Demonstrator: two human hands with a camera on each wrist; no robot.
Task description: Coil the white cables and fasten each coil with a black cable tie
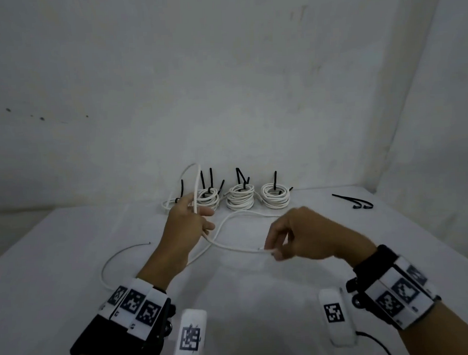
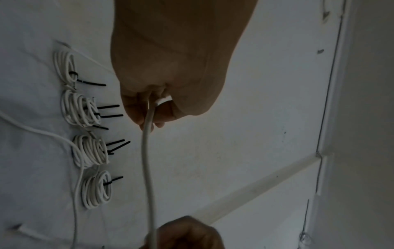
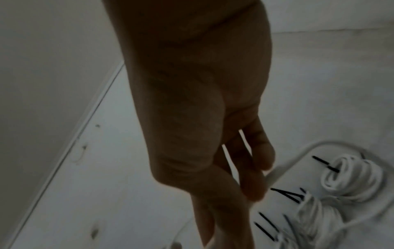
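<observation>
A loose white cable [image 1: 232, 248] runs across the table between my two hands. My left hand [image 1: 202, 222] grips it, and one loop rises from the fist toward the wall. The left wrist view shows the fingers [image 2: 138, 116] curled round the cable [image 2: 147, 151]. My right hand [image 1: 272, 250] pinches the cable near its free end, just above the table. In the right wrist view the cable [image 3: 277, 171] passes behind the fingers [image 3: 253, 182]. Several finished coils [image 1: 240, 198] with black ties sticking up stand in a row by the wall, beyond both hands.
Loose black cable ties [image 1: 353, 201] lie at the back right of the white table [image 1: 260, 290]. Another loose white cable [image 1: 117, 258] curves on the table left of my left forearm. Walls close the back and the right side.
</observation>
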